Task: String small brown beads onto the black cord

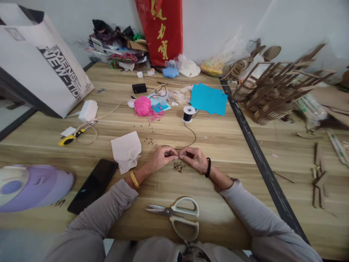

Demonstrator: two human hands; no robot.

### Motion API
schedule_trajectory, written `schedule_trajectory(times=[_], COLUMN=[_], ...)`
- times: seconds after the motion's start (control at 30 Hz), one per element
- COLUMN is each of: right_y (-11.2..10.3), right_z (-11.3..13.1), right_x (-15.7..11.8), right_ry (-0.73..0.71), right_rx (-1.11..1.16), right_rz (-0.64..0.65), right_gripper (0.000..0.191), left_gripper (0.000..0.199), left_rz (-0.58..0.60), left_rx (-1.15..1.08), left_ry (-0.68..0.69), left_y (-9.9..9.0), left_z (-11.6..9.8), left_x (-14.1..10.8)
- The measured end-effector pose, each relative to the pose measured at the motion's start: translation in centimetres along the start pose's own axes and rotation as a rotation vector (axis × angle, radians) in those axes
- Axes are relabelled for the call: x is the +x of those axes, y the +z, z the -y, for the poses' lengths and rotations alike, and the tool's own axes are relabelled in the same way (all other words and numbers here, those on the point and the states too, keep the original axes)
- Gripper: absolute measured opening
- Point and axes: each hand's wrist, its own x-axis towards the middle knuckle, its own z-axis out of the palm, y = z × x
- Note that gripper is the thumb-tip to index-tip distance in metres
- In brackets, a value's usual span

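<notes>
My left hand (163, 158), with a yellow bangle at its wrist, pinches at the middle of the table. Facing it, my right hand (194, 158) pinches too, the fingertips of both nearly meeting. A thin black cord (195, 135) runs from a white spool (188, 114) of black cord down to my fingers. It seems held in both pinches, though any bead between them is too small to tell. Just below my fingertips lies a small pile of multicoloured beads (179, 167). Scissors with cream handles (185, 211) lie nearer my body, blades pointing left.
A white cloth (127, 151), a black phone (94, 185) and a yellow cutter (67, 139) lie left. Pink yarn (143, 106) and blue sheets (208, 99) are behind my hands. Wooden racks (272, 91) stand right; a large paper bag (40, 62) stands left.
</notes>
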Motion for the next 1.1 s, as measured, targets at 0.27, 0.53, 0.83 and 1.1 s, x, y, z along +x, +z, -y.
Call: schedule_trajectory(times=[0.27, 0.53, 0.83, 1.1], right_y=[-0.1, -0.1, -0.1, -0.1], right_z=[0.1, 0.1, -0.1, 0.0], right_x=[0.0, 0.0, 0.0, 0.0], right_ry=[-0.009, -0.002, 0.0, 0.01], right_rx=[-0.01, -0.009, -0.013, 0.004], right_rz=[0.013, 0.022, 0.019, 0.016], right_gripper=[0.028, 0.029, 0.028, 0.027], left_gripper=[0.014, 0.03, 0.017, 0.012], left_rz=[-0.008, 0.006, 0.008, -0.009], left_rx=[0.058, 0.081, -0.007, -0.004], left_ry=[0.013, 0.029, 0.013, -0.008], left_y=[-0.1, -0.5, -0.2, 0.0], left_z=[-0.5, -1.0, -0.4, -0.3], left_x=[-0.1, -0.1, -0.1, -0.1])
